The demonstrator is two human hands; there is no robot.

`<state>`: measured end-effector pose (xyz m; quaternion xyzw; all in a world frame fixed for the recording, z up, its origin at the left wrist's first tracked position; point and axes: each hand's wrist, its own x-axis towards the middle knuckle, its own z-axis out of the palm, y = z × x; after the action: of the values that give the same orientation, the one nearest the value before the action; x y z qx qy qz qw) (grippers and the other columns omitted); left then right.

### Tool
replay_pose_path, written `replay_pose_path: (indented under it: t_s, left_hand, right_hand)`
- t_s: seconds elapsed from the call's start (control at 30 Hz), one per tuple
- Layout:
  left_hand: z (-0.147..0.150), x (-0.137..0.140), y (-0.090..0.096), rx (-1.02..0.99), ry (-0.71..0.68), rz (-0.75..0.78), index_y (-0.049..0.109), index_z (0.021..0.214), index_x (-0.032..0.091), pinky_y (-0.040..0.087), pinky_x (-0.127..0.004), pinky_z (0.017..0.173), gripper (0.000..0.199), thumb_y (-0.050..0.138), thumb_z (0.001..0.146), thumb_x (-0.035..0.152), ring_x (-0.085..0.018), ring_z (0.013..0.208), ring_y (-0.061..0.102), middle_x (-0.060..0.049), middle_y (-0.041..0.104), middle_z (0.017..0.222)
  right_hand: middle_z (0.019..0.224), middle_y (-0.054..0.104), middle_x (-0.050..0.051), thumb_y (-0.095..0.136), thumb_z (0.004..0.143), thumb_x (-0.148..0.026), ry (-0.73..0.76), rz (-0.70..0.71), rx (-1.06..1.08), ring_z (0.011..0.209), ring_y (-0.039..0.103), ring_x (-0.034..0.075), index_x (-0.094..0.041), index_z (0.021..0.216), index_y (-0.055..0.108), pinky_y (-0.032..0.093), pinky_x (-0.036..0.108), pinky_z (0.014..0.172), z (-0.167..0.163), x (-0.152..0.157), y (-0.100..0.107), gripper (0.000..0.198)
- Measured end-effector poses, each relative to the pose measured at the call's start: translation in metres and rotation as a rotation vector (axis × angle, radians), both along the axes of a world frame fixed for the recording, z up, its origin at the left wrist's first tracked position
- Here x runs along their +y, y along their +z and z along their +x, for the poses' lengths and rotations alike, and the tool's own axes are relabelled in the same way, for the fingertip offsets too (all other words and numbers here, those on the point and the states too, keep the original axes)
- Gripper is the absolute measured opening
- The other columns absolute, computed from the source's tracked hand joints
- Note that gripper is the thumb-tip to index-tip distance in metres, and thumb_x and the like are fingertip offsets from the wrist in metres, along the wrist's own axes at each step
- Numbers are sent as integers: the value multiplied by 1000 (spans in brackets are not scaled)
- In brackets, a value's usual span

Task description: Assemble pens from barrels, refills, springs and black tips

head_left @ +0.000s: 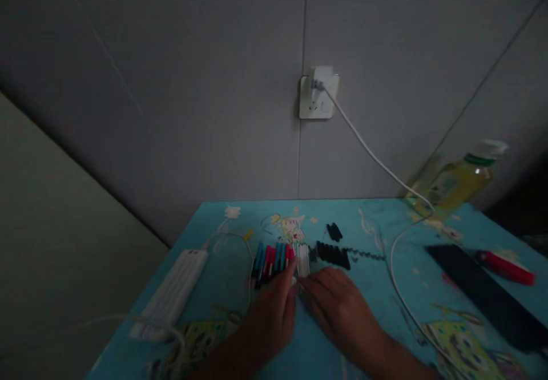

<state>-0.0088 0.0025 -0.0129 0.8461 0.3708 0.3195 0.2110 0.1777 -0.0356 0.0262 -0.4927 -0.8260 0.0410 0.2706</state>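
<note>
Both my hands meet low in the middle of the blue, cartoon-printed tabletop. My left hand [274,306] has its index finger reaching forward beside a row of red and blue pen-like sticks [269,258] with dark lower ends. Its thumb is bent in, and a small white bit shows near the fingertips. My right hand [340,303] has its fingers drawn together, tips at the near end of several slim white sticks [303,259]. What lies between the fingers of either hand is too dark and blurred to name. Right of the white sticks lies a row of short black pieces [333,254].
A smaller black cluster [334,231] lies farther back. At left is a white power strip [173,291]; a white cable [396,249] runs from the wall socket [317,97] across the right. Beyond are a pump bottle [458,183], a dark flat slab [488,294] and a red-handled object [507,267].
</note>
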Motion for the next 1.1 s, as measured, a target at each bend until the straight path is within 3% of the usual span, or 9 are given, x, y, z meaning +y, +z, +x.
replay_pose_path:
  t_s: [0.13,0.3,0.4,0.5,0.57,0.67,0.8,0.97,1.1]
  left_hand:
    - [-6,-3,-6,-168,-82,-233,23,153,22,51,-38,99,57,43,100,28,-23,112,65,-14,62,131]
    - [-4,-6,-6,-135,-179,-363,15,155,18,54,-41,92,67,48,98,29,-24,104,68,-16,67,121]
    - [0,-4,3,-170,-81,-371,24,153,20,52,-41,95,66,53,95,30,-24,106,67,-13,69,118]
    - [1,4,15,-284,11,-389,52,133,21,52,-38,94,48,63,88,32,-24,108,65,-11,68,119]
    - [0,10,20,-397,43,-497,62,113,18,55,-32,81,28,62,89,33,-21,90,69,-8,73,96]
    - [-1,15,25,-609,87,-614,60,101,16,52,-26,66,21,62,90,35,-15,67,64,-1,67,72]
    - [1,13,25,-657,66,-635,59,96,17,48,-21,54,22,65,88,36,-11,63,59,-2,65,84]
    - [4,10,21,-623,85,-579,57,113,19,53,-26,75,31,66,87,33,-17,88,64,-5,65,97]
    - [3,13,18,-645,143,-591,53,121,20,52,-25,69,36,64,89,33,-15,80,63,-5,65,97]
  right_hand:
    - [110,67,8,54,96,-25,72,-30,195,97,60,22,-21,128,58,50,39,89,-1,-9,9,32]
    - [106,66,7,55,97,-29,81,-39,302,98,60,21,-25,118,65,50,37,88,-2,-11,3,24]
    - [93,68,5,52,99,-28,81,-102,464,89,62,19,-24,108,69,50,32,82,1,-8,2,20]
    - [89,69,4,53,98,-33,-55,-255,745,83,63,17,-22,98,70,50,27,75,3,-2,2,20]
    - [83,68,2,56,95,-38,-149,-369,897,78,63,17,-21,97,70,49,26,69,3,2,-1,22]
    - [77,68,2,63,90,-40,-97,-532,1029,72,61,16,-19,95,70,48,26,66,-4,4,-9,23]
    - [82,70,2,66,87,-35,68,-713,1130,71,61,15,-18,92,71,50,26,68,-17,-1,-19,19]
    - [80,68,2,64,88,-32,63,-739,1139,71,61,15,-17,97,71,49,27,67,-19,-3,-24,19]
    - [79,68,2,66,86,-31,74,-769,1120,73,62,16,-18,102,72,49,27,69,-14,2,-23,22]
